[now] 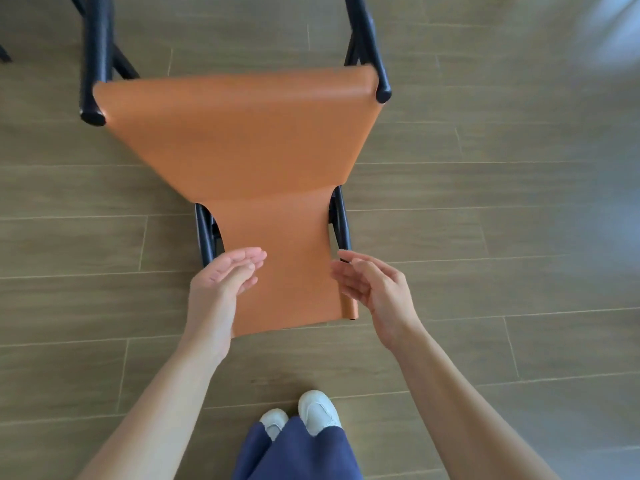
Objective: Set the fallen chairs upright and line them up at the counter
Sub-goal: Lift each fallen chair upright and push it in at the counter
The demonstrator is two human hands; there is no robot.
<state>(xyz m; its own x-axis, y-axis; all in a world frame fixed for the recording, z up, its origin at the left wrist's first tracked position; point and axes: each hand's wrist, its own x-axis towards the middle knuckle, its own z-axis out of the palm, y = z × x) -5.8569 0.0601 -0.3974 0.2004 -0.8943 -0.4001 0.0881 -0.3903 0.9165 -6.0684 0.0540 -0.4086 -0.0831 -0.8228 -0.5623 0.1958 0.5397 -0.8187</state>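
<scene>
Chair lies on floor, left hand and right hand beside its edges.

chair: orange, lying on wood floor | left hand, right hand: fingers relaxed, flanking backrest

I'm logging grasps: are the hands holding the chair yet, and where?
Nothing is held. The left hand and right hand are open, flanking the narrow end of the orange chair.
</scene>
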